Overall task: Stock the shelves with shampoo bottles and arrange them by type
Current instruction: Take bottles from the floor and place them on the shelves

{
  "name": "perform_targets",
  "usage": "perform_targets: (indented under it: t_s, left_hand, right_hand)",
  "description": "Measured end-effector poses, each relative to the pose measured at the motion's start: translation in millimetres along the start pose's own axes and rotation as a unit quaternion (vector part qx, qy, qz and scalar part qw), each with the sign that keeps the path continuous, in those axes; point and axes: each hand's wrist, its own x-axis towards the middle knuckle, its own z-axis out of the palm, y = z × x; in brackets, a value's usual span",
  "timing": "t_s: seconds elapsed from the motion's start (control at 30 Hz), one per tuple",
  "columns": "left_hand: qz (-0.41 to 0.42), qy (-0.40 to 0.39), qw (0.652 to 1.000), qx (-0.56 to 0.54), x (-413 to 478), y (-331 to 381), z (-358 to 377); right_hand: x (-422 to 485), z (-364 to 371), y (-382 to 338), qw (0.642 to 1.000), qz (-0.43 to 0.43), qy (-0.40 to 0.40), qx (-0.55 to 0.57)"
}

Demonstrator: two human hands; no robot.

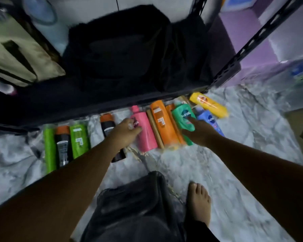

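Note:
Several shampoo bottles lie in a row on the marble-patterned floor in front of a black metal shelf (112,103). My left hand (124,131) curls round the upper part of a pink bottle (144,133), over a black bottle with an orange cap (107,123). My right hand (199,132) grips a dark green bottle (183,117). Between them lie orange bottles (164,123). A blue bottle (208,119) and a yellow bottle (208,103) lie to the right. At the left are two light green bottles (80,138) and another black one (63,145).
A black bag (129,49) fills the shelf above the bottles, with a beige bag (16,58) to its left. The shelf's black upright (252,42) slants at the right. My bare foot (198,199) and dark-clothed knee are on the floor below. A purple surface (243,32) stands right.

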Motion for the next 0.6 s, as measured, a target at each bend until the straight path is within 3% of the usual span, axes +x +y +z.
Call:
perform_targets:
  t_s: [0.1,0.3,0.43,0.6]
  left_hand:
    - [-0.023,0.02,0.998,-0.056,59.6,-21.4,28.0]
    - [-0.033,-0.002,0.974,-0.224,132.2,-39.1,58.0]
    - [-0.027,0.046,0.972,-0.229,143.6,-46.2,66.9]
    - [0.024,0.13,0.97,-0.202,92.4,-62.2,75.4]
  right_hand:
    - [59.4,16.7,0.4,0.999,-0.002,0.052,-0.002]
    - [133.1,27.1,3.2,0.999,-0.016,0.051,0.004]
    - [118.3,23.7,1.1,0.994,0.012,0.107,0.018]
    - [57.6,34.8,14.6,0.975,-0.001,0.197,0.106]
